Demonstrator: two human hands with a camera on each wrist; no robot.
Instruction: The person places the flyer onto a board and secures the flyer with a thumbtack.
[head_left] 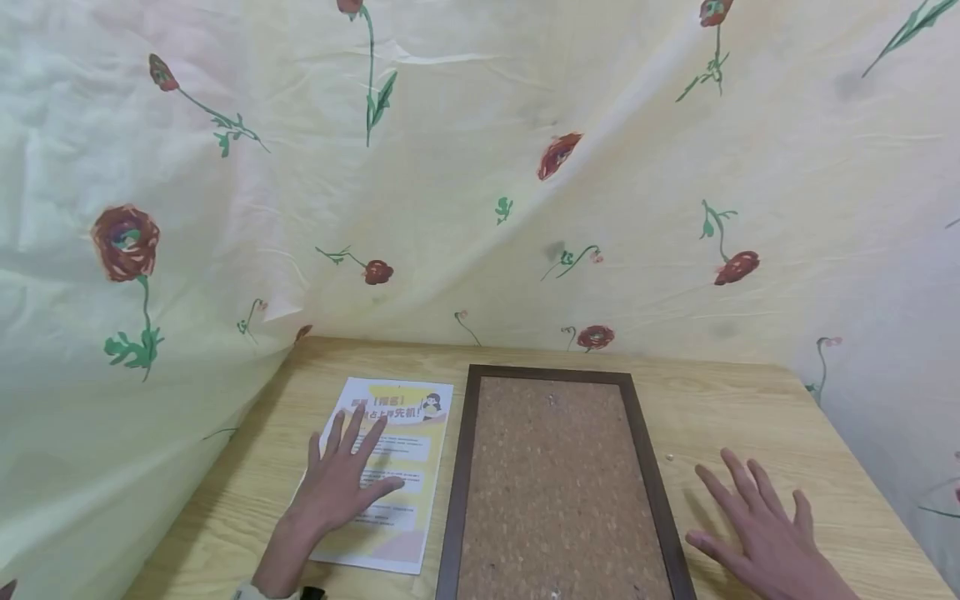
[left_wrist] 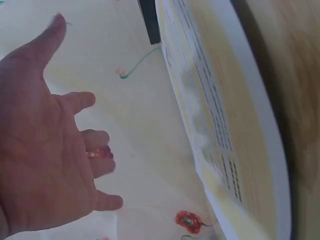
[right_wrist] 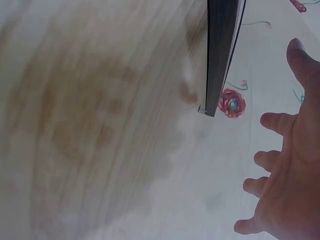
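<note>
A printed sheet (head_left: 405, 533) with yellow, white and pink areas, Chinese headline characters and a small cartoon figure lies left of a cork board (head_left: 558, 483). My left hand (head_left: 337, 483) is over the sheet with fingers spread, hiding part of its print. In the left wrist view a gap shows between this hand and the sheet's surface. The board has a dark brown wooden frame (head_left: 647, 446) and lies flat, its near end cut off by the view. To the right of it, my right hand (head_left: 768, 525) hovers above the table, fingers spread and holding nothing.
The light wood-grain table (head_left: 735, 400) carries a tiny pale round object (head_left: 670, 457) just right of the frame. Cream cloth (head_left: 450, 167) printed with red flowers hangs along the back and both sides. A dark band (head_left: 312, 592) shows at the left wrist.
</note>
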